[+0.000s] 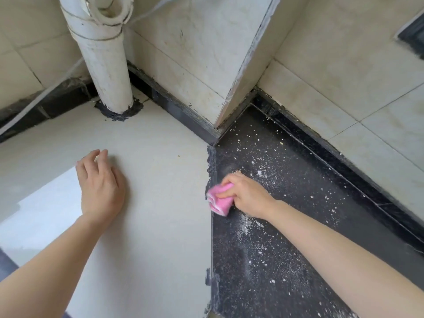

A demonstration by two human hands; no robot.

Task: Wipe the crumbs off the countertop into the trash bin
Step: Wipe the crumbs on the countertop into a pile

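Note:
A black speckled countertop [286, 226] fills the right half of the view, strewn with white crumbs [259, 173]. My right hand [247, 193] grips a folded pink cloth [219, 199] and holds it down on the black surface, right at its left edge. A smeared streak of fine crumbs [245, 228] lies just below that hand. My left hand [101, 182] rests flat, fingers straight, on the pale beige countertop section [156, 203] to the left. No trash bin is in view.
A white drain pipe [103, 60] rises from the beige surface at the back left. Tiled walls and a jutting tiled corner [231, 88] close off the back. A dark raised strip [344, 161] borders the black top along the right wall.

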